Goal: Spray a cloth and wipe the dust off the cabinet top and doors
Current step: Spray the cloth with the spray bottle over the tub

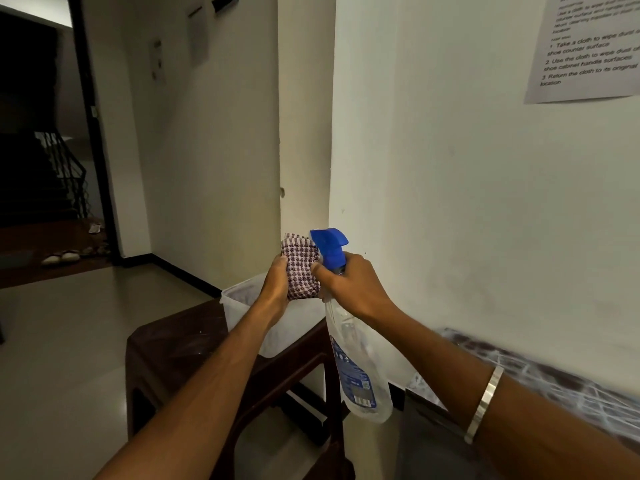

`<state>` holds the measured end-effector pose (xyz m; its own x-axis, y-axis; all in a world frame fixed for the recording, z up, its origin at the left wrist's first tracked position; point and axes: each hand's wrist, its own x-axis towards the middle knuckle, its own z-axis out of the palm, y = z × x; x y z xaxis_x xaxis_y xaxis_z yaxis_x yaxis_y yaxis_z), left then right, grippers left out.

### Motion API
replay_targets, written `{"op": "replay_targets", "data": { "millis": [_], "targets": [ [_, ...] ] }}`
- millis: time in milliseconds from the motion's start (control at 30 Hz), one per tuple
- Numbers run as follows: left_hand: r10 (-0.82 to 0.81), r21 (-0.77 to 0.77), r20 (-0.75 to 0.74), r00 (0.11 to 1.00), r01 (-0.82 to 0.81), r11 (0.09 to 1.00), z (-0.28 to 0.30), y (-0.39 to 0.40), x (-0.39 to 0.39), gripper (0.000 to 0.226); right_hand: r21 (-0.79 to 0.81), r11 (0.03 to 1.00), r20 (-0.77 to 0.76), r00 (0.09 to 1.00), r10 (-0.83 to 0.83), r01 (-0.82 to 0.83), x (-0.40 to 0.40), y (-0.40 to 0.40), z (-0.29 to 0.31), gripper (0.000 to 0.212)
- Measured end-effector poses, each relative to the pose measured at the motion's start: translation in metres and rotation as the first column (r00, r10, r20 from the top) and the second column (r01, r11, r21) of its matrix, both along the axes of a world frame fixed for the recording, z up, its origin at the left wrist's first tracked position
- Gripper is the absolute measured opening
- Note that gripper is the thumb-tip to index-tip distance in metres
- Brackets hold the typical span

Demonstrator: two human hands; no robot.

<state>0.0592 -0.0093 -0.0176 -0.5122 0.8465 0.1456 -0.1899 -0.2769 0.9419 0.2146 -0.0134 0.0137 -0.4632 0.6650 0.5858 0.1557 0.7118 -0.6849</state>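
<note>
Cloth and spray bottle held before a wall corner. The left hand (pixel 277 282) grips a folded checked cloth (pixel 300 270): its fingers are curled round the far side of the cloth, mostly hidden, with the thumb edge along the cloth's 9 o'clock side. The cloth stands upright, its top edge clear of the hand at 12 o'clock. The right hand (pixel 353 284) holds a spray bottle (pixel 356 368) by the neck, fingers wrapped round it just below the blue trigger head (pixel 329 245); one fingertip touches the cloth's 3 o'clock edge. The nozzle points toward 9 o'clock, just beside the cloth's upper corner. The clear bottle body hangs down toward 5 o'clock. Both forearms reach forward from the lower frame, converging at centre; the right forearm carries a metal bangle (pixel 485 403). Below the hands, a translucent plastic tub (pixel 239 299) sits on a dark bench (pixel 173 344). The cabinet top (pixel 554 379) lies at 4 o'clock, along the wall.
</note>
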Motion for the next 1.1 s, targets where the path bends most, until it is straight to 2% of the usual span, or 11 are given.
{"op": "replay_targets", "data": {
  "millis": [400, 733, 1100],
  "targets": [
    [0.032, -0.026, 0.044, 0.999, -0.031, 0.999, 0.002, 0.004, 0.001, 0.045, -0.033, 0.997, -0.002, 0.998, -0.069, 0.069, 0.005, 0.005, -0.001, 0.021],
    [0.017, -0.010, 0.047, 0.999, -0.017, 1.000, 0.000, 0.002, -0.001, 0.046, -0.076, 0.993, 0.055, 0.994, 0.097, -0.093, 0.003, -0.008, -0.018, 0.018],
    [0.039, -0.015, 0.044, 0.998, -0.039, 0.999, 0.003, 0.005, -0.007, 0.044, -0.076, 0.996, 0.132, 0.989, 0.066, -0.056, 0.011, -0.009, -0.031, 0.018]
  ]
}}
